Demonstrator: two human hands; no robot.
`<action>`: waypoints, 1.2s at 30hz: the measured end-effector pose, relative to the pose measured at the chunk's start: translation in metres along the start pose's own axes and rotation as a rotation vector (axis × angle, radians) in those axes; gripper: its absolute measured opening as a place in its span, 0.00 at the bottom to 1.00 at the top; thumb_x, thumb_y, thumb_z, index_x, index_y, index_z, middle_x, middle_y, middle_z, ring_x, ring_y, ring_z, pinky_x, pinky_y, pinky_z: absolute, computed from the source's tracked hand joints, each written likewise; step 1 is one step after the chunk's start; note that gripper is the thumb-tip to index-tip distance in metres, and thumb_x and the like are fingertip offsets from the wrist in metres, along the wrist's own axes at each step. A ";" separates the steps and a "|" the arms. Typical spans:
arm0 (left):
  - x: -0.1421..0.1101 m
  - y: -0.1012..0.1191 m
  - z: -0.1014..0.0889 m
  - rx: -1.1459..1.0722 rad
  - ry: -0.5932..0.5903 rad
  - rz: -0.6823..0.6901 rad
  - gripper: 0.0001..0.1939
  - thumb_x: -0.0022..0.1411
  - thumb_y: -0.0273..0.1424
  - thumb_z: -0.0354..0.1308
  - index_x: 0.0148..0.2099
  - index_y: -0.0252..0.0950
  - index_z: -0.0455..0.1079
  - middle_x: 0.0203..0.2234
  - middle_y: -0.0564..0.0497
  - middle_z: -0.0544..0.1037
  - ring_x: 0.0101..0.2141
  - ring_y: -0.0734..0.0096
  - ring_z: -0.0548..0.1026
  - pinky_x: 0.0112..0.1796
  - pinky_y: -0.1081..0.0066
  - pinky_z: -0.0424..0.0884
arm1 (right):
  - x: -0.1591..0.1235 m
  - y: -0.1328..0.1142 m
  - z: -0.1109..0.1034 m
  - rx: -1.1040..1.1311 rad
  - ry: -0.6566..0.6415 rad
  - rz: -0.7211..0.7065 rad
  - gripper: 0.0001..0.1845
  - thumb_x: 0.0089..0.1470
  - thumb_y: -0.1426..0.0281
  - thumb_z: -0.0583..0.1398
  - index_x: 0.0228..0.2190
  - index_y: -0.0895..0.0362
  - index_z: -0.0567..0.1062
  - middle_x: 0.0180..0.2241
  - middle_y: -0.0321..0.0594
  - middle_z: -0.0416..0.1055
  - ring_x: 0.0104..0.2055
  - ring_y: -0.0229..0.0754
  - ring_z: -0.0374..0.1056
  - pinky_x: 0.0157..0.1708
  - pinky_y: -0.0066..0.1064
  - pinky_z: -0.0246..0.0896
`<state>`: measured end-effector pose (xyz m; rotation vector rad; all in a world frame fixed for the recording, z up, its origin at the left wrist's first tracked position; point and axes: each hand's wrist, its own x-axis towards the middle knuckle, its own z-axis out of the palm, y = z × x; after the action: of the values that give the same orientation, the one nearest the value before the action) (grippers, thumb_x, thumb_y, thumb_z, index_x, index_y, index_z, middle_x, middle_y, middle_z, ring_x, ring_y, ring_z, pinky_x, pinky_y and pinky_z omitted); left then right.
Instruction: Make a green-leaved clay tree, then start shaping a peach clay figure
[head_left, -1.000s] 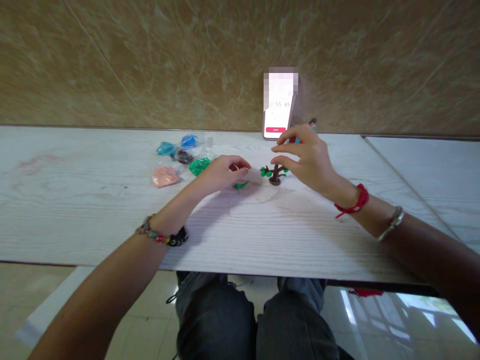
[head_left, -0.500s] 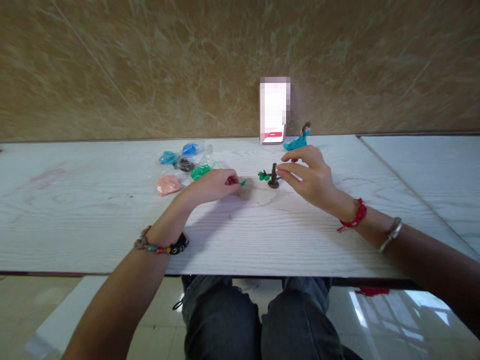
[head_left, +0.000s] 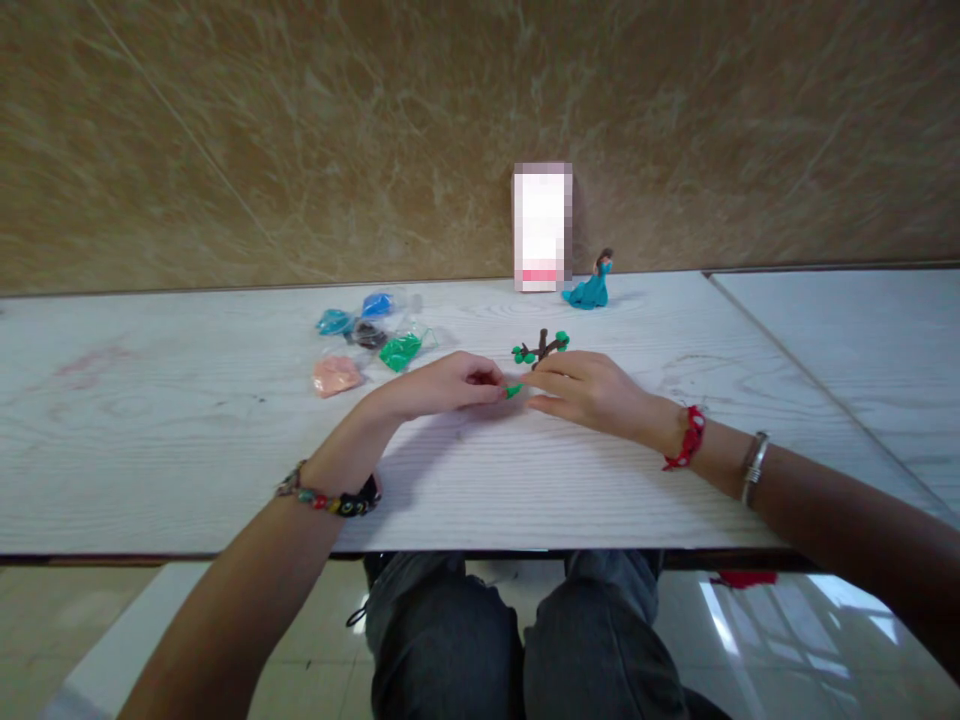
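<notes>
My left hand (head_left: 461, 385) pinches a small piece of green modelling clay (head_left: 513, 391) between thumb and fingertips, just above the table. Close to its right side is my right hand (head_left: 589, 388), thumb and fingers apart, with nothing visible between them. Behind the right fingers stands a small brown clay tree (head_left: 543, 343) with green blobs on branches at both sides. Its base is hidden by my right hand.
Bags of clay lie to the left: green (head_left: 400, 351), peach (head_left: 337, 376), dark (head_left: 369, 334), teal (head_left: 334, 321) and blue (head_left: 377, 305). A phone (head_left: 541, 230) leans on the wall. Beside it stands a clay figure in a teal dress (head_left: 589, 290).
My right hand has left the tree's right branch, where green blobs now show, and come down-left beside the green clay. My left hand has shifted right, still pinching the clay.
</notes>
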<state>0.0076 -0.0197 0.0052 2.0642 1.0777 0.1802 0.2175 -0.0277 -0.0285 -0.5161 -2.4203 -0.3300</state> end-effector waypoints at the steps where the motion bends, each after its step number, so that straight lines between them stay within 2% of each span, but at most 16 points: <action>1: 0.001 0.000 0.002 -0.043 -0.023 -0.001 0.13 0.53 0.37 0.51 0.32 0.32 0.69 0.21 0.55 0.67 0.23 0.78 0.61 0.26 0.76 0.58 | 0.000 -0.002 0.001 0.013 -0.023 0.010 0.14 0.55 0.65 0.53 0.35 0.60 0.73 0.31 0.43 0.72 0.34 0.38 0.66 0.32 0.30 0.61; 6: 0.003 0.003 0.010 -0.193 -0.064 -0.027 0.11 0.52 0.35 0.51 0.29 0.32 0.67 0.19 0.57 0.64 0.21 0.80 0.58 0.23 0.76 0.55 | 0.002 -0.006 0.004 0.034 -0.082 0.003 0.14 0.56 0.66 0.52 0.33 0.62 0.73 0.28 0.43 0.72 0.30 0.38 0.67 0.30 0.29 0.60; 10: 0.001 0.006 0.010 -0.214 -0.040 -0.044 0.11 0.51 0.35 0.52 0.28 0.32 0.67 0.18 0.57 0.64 0.20 0.80 0.58 0.23 0.76 0.55 | 0.003 -0.009 0.007 0.047 -0.092 0.017 0.13 0.56 0.68 0.51 0.32 0.62 0.73 0.27 0.43 0.71 0.29 0.38 0.67 0.29 0.28 0.60; 14: 0.001 0.008 0.010 -0.216 -0.015 -0.056 0.11 0.50 0.35 0.54 0.31 0.32 0.68 0.20 0.56 0.66 0.22 0.80 0.60 0.25 0.76 0.57 | 0.002 -0.009 0.013 0.083 -0.077 0.038 0.12 0.55 0.71 0.51 0.33 0.63 0.73 0.27 0.43 0.71 0.29 0.38 0.66 0.29 0.28 0.61; 19: 0.003 0.008 0.011 -0.233 0.000 -0.020 0.10 0.51 0.36 0.53 0.30 0.32 0.67 0.21 0.56 0.66 0.23 0.80 0.61 0.26 0.76 0.58 | 0.003 -0.007 0.016 0.125 -0.080 0.062 0.12 0.56 0.72 0.50 0.33 0.62 0.72 0.28 0.43 0.71 0.31 0.37 0.66 0.30 0.28 0.61; 23: 0.000 0.008 0.006 -0.223 -0.040 0.022 0.09 0.52 0.35 0.52 0.30 0.33 0.66 0.20 0.57 0.64 0.22 0.80 0.60 0.24 0.77 0.56 | 0.005 -0.009 0.012 0.251 0.004 0.118 0.09 0.54 0.72 0.51 0.31 0.60 0.71 0.27 0.40 0.70 0.29 0.34 0.65 0.30 0.26 0.61; 26: -0.002 0.003 -0.001 -0.126 -0.052 -0.009 0.10 0.53 0.36 0.50 0.30 0.34 0.66 0.20 0.56 0.65 0.21 0.79 0.60 0.23 0.76 0.55 | 0.006 -0.009 0.006 0.322 0.110 0.250 0.05 0.52 0.72 0.53 0.28 0.59 0.69 0.24 0.36 0.69 0.25 0.32 0.63 0.26 0.24 0.59; 28: -0.002 -0.002 -0.004 0.040 0.021 -0.095 0.10 0.52 0.36 0.51 0.30 0.33 0.67 0.20 0.55 0.67 0.22 0.77 0.62 0.24 0.75 0.57 | 0.007 -0.008 0.001 0.371 0.203 0.369 0.04 0.51 0.72 0.53 0.28 0.58 0.67 0.24 0.35 0.68 0.23 0.31 0.63 0.24 0.23 0.58; 30: -0.001 -0.006 -0.006 0.218 0.152 -0.206 0.10 0.51 0.35 0.51 0.30 0.33 0.68 0.21 0.53 0.70 0.24 0.74 0.65 0.27 0.74 0.59 | 0.007 -0.006 -0.002 0.457 0.302 0.479 0.03 0.52 0.71 0.53 0.28 0.58 0.66 0.23 0.34 0.67 0.23 0.30 0.63 0.22 0.23 0.58; 32: -0.001 -0.008 -0.007 0.307 0.247 -0.271 0.10 0.50 0.35 0.52 0.31 0.32 0.68 0.23 0.51 0.72 0.25 0.72 0.68 0.28 0.73 0.61 | 0.007 -0.002 -0.003 0.549 0.379 0.562 0.04 0.52 0.69 0.53 0.28 0.57 0.65 0.21 0.32 0.66 0.22 0.30 0.63 0.21 0.23 0.58; 34: -0.001 -0.007 -0.007 0.310 0.261 -0.279 0.11 0.49 0.35 0.53 0.32 0.33 0.68 0.25 0.51 0.73 0.27 0.71 0.69 0.28 0.73 0.61 | 0.007 0.001 -0.002 0.613 0.405 0.615 0.05 0.51 0.68 0.55 0.26 0.57 0.65 0.20 0.31 0.65 0.21 0.30 0.63 0.21 0.23 0.59; 36: -0.002 -0.006 -0.006 0.298 0.237 -0.263 0.11 0.48 0.35 0.55 0.32 0.33 0.68 0.26 0.51 0.74 0.27 0.72 0.69 0.28 0.74 0.62 | 0.008 0.003 -0.002 0.660 0.379 0.632 0.06 0.49 0.67 0.57 0.25 0.57 0.67 0.21 0.32 0.67 0.22 0.31 0.64 0.23 0.25 0.61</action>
<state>-0.0006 -0.0159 0.0052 2.1713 1.5918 0.1406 0.2140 -0.0236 -0.0214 -0.7780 -1.7347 0.5724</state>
